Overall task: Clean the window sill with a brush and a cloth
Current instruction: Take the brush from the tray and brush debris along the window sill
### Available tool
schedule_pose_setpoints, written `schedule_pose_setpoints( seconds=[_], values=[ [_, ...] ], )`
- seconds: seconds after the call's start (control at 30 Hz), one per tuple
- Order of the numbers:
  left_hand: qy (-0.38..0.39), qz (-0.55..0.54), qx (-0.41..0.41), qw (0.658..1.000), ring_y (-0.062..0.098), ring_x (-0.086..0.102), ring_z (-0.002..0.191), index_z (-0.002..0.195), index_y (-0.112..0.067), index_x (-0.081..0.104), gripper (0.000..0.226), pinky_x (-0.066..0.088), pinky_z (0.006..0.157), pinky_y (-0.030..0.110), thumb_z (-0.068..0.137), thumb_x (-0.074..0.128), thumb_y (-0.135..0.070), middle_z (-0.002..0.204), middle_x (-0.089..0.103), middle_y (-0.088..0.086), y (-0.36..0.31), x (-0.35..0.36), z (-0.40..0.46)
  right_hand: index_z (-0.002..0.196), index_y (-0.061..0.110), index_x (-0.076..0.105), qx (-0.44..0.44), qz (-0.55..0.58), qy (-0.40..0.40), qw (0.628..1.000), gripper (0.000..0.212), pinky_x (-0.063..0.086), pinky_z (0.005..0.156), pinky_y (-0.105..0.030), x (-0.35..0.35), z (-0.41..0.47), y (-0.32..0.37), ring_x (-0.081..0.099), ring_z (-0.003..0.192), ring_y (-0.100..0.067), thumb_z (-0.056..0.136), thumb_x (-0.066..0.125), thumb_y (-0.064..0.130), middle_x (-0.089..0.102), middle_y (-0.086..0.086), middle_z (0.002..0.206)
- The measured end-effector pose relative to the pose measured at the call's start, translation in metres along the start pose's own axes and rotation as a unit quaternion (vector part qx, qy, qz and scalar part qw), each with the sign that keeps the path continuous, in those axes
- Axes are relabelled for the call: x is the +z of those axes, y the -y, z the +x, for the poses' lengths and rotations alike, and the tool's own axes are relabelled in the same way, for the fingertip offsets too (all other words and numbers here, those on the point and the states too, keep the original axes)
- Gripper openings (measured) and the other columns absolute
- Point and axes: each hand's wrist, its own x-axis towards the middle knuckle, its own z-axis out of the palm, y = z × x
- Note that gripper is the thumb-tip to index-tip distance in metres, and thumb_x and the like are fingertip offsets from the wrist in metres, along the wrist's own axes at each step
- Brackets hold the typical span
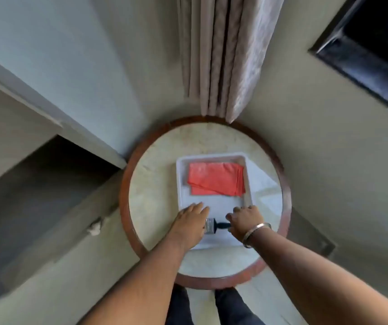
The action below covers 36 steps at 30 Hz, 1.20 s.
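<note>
A white tray lies on a round marble-topped table. A folded red cloth rests flat in the tray's far half. In the near half lies a brush with a metal ferrule and a black handle, pointing right. My right hand, with a metal bangle on the wrist, curls over the black handle. My left hand lies flat, fingers spread, over the brush's bristle end and the tray's left edge. A dark window sill shows at the upper right.
A beige curtain hangs down behind the table. The table has a brown wooden rim. Pale walls stand left and right, and a dark recess lies to the left. My legs show below the table.
</note>
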Motion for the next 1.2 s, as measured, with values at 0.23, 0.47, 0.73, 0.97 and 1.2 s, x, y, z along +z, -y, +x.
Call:
schedule_pose_setpoints(
  seconds=[0.23,0.47,0.73,0.97,1.2],
  values=[
    [0.058,0.076,-0.003,0.995,0.029,0.052,0.115,0.127,-0.013,0.047,0.054,0.045,0.091,0.042,0.082,0.075,-0.026,0.126,0.047,0.009,-0.001,0.028,0.034,0.110,0.025,0.064,-0.018,-0.029,0.023,0.999,0.025,0.042,0.084,-0.038,0.040,0.040,0.008,0.063,0.100,-0.028,0.087,0.057,0.027,0.068,-0.004,0.106],
    [0.053,0.085,0.007,0.995,0.029,0.054,0.106,0.117,-0.012,0.048,0.040,0.044,0.073,0.039,0.083,0.069,-0.013,0.119,0.049,0.009,-0.005,0.026,0.040,0.109,0.014,0.055,0.020,0.008,-0.007,1.000,0.021,0.045,0.078,-0.038,0.049,0.049,0.003,0.063,0.101,-0.031,0.092,0.043,0.017,0.066,-0.008,0.109],
    [-0.080,0.054,0.106,0.990,0.026,0.053,0.109,0.122,-0.016,0.051,0.043,0.048,0.082,0.038,0.081,0.062,-0.010,0.121,0.052,0.003,-0.019,-0.102,0.029,0.076,0.030,0.068,0.095,0.460,-0.099,0.877,0.009,0.039,0.057,-0.016,-0.051,-0.037,-0.050,0.060,0.068,-0.015,0.079,0.076,0.031,0.060,0.008,0.071],
    [-0.216,-0.021,0.253,0.943,0.030,0.055,0.109,0.128,-0.016,0.057,0.053,0.051,0.090,0.045,0.076,0.069,-0.019,0.123,0.057,0.006,-0.147,-0.224,0.050,0.073,0.016,0.074,0.169,0.811,-0.347,0.440,0.015,0.050,0.047,-0.019,-0.126,-0.160,-0.118,0.063,0.053,-0.010,0.085,0.069,0.007,0.068,0.000,0.062],
    [-0.247,0.034,0.379,0.891,0.031,0.056,0.114,0.130,-0.009,0.059,0.058,0.044,0.104,0.040,0.073,0.071,-0.009,0.125,0.059,0.011,-0.335,-0.259,0.077,0.099,0.018,0.068,0.147,0.785,-0.420,0.431,0.013,0.059,0.068,-0.033,-0.111,-0.255,-0.227,0.071,0.090,-0.031,0.092,0.061,0.009,0.074,-0.014,0.100]
  ],
)
